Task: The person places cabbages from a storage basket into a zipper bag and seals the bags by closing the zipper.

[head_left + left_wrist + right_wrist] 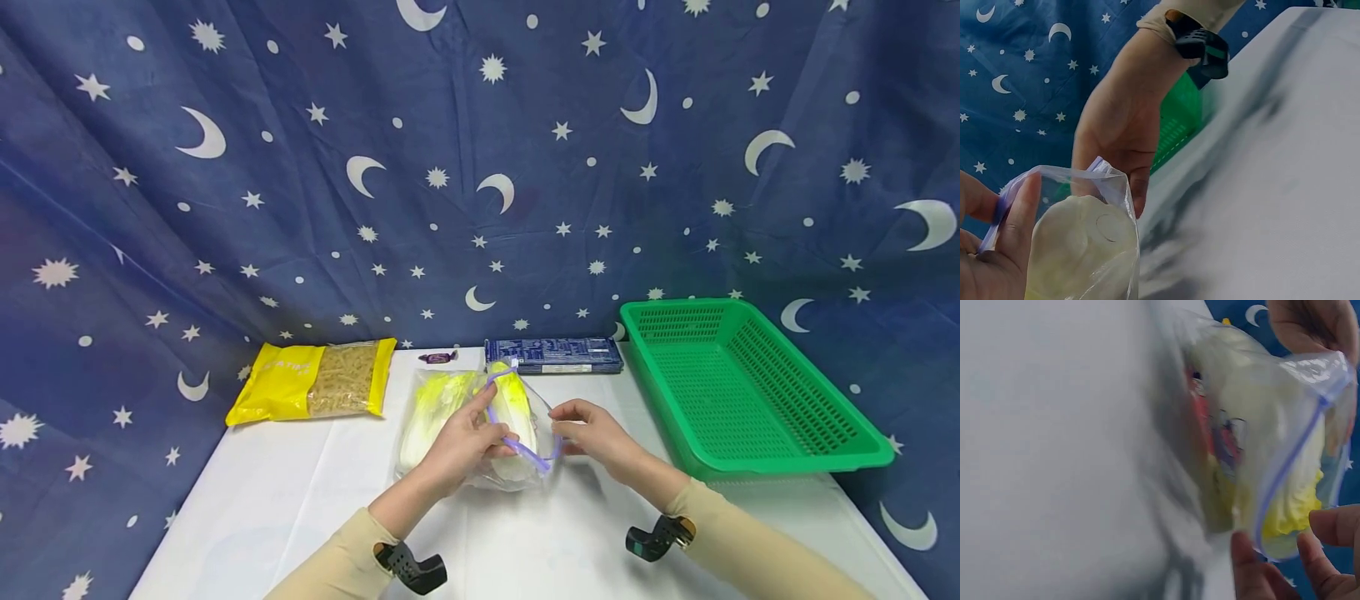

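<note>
Holding the clear plastic zip bag with pale yellow-green cabbage open at its purple mouth.

The left hand and the right hand each pinch one side of the mouth; the bag lies in the middle of the white worktop. The cabbage seems already inside; the seal looks still open. The green plastic basket stands at the right edge.

Bright, even head view with bowed edges; both wrist views motion-blurred.

Beige sleeves, black wrist mounts
</note>
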Available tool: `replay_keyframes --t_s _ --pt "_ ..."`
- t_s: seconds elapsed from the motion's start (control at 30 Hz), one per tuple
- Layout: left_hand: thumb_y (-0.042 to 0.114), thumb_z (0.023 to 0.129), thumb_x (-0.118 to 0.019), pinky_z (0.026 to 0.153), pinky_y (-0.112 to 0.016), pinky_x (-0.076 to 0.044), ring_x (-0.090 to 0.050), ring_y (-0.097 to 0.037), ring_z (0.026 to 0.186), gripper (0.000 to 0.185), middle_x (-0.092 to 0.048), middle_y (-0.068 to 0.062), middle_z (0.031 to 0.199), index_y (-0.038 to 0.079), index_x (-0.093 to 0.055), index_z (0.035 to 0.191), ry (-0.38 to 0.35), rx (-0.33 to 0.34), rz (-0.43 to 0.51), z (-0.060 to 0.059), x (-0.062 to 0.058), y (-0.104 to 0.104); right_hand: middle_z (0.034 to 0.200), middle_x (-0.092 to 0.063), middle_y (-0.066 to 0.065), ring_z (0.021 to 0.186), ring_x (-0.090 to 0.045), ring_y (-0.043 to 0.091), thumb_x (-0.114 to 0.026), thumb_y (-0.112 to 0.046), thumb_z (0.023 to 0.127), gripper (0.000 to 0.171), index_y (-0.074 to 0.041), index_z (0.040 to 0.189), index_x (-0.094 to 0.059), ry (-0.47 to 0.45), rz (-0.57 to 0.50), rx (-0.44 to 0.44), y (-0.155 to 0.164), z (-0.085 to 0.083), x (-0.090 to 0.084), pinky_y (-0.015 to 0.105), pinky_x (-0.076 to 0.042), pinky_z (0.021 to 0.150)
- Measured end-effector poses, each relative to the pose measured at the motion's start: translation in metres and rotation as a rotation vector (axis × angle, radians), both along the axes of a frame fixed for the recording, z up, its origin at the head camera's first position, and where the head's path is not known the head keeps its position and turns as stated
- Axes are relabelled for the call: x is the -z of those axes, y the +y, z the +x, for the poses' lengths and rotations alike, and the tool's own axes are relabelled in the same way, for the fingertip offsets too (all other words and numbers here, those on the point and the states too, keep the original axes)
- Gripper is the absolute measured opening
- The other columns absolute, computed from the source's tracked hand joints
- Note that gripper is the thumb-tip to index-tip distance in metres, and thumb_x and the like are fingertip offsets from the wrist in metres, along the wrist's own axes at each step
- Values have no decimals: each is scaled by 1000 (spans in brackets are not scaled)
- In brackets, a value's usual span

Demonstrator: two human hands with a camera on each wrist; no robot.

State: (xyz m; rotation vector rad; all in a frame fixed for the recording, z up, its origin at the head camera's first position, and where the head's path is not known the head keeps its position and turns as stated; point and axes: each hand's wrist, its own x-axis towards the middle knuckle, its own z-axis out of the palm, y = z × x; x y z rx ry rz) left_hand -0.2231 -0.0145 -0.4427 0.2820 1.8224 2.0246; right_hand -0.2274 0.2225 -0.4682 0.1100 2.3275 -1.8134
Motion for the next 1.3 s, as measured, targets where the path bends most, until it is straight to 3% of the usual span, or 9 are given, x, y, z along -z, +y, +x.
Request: replay_keyframes --t_s 0.2,0.27,0.4,0.43,0.5,0.8,0.97,1.17,1.3 --pt "4 95 -62 73 -27 -61 -71 -15 72 78 -69 -21 108 10 -25 163 42 11 -82 -1 -4 -5 126 -65 22 79 -67 19 -72 -2 91 43 9 131 -62 17 -1 0 -7 5 12 35 -62 69" --pt "5 95 -62 72 -29 -60 -72 -18 77 76 -66 -22 124 10 -26 163 70 24 -137 -2 -7 -9 129 -64 24 74 -67 18 -72 0 89 48 9 135 -60 47 11 15 -9 6 11 33 -62 67" --pt "3 96 -60 74 -32 -61 -72 -20 84 73 -28 -18 164 5 -28 161 163 39 -223 -5 -14 -16 133 -61 24 68 -67 21 -71 2 87 54 7 139 -57 95 77 13 -13 7 3 32 -59 67" --pt "2 96 -60 75 -32 -62 -72 -19 84 73 -16 -15 169 4 -28 161 184 39 -242 -6 -16 -18 135 -61 23 66 -66 21 -71 1 87 55 6 140 -57 105 99 8 -13 8 1 32 -59 67" --pt "1 95 -60 75 -32 -62 -70 -18 81 73 -9 -13 171 3 -28 161 221 37 -285 -7 -20 -22 136 -60 20 65 -65 21 -71 0 88 55 4 141 -58 126 148 3 -15 8 -4 32 -56 65" --pt "2 89 -62 65 -32 -59 -62 -16 71 72 -25 -12 167 -1 -36 157 301 13 -466 -12 -39 -41 141 -55 18 60 -59 20 -67 3 88 56 3 142 -57 205 243 -39 -23 8 -31 26 -45 50" --pt "2 87 -63 69 -31 -60 -63 -15 74 73 -28 -15 166 -7 -37 154 298 4 -485 -16 -50 -52 142 -56 18 59 -59 21 -65 2 88 57 3 143 -56 214 253 -70 -29 4 -48 27 -46 51" --pt "-1 87 -60 69 -33 -62 -65 -17 66 73 -27 -13 166 -4 -36 156 265 -1 -494 -20 -68 -60 146 -51 18 61 -60 23 -64 1 88 59 0 146 -54 205 242 -102 -33 -3 -70 30 -49 57" --pt "-2 87 -56 68 -30 -61 -66 -17 63 73 -26 -13 166 -3 -34 157 268 2 -493 -22 -81 -63 120 -61 19 60 -60 24 -64 0 88 62 -1 148 -52 179 221 -118 -36 -9 -82 29 -47 57"
